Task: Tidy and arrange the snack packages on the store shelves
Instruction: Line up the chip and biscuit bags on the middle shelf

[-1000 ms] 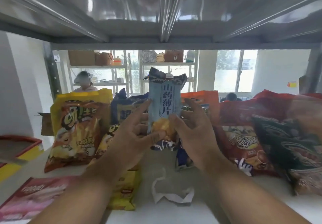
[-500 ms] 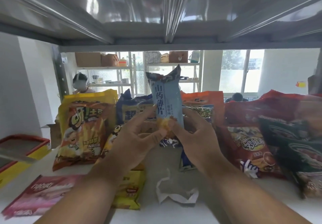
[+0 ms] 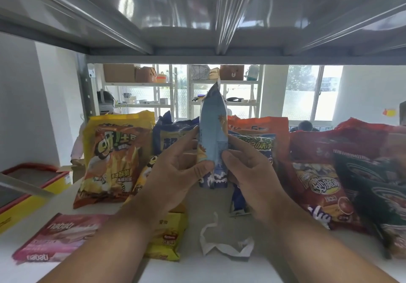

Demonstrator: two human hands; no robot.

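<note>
Both hands hold one light blue snack bag (image 3: 213, 133) up in the air, over the white shelf (image 3: 219, 269). The left hand (image 3: 175, 172) pinches the bag's left side, with its thumb on the front near the bottom and its fingers behind. The right hand (image 3: 248, 172) pinches the right side the same way. The bag stands upright and is turned so we see its thin edge. Its dark blue bottom with white waves shows just under the two thumbs. It does not touch the shelf.

Behind the hands, a row of bags stands at the back of the shelf. At the left is a yellow and orange chip bag (image 3: 114, 157). Next to it is a dark blue bag (image 3: 169, 135), partly hidden by the left hand. An orange bag (image 3: 263, 126) stands behind the right hand, with a green and blue bag (image 3: 257, 144) in front of it. To the right leans a red bag (image 3: 323, 190), and a dark green bag (image 3: 377, 194) leans at the far right.

A pink wafer pack (image 3: 59, 238) lies flat near the front left. A small yellow pack (image 3: 169, 236) lies under the left wrist. A crumpled white paper strip (image 3: 222, 245) lies on the shelf between the two arms. A red and yellow box (image 3: 26, 190) sits at the far left.
</note>
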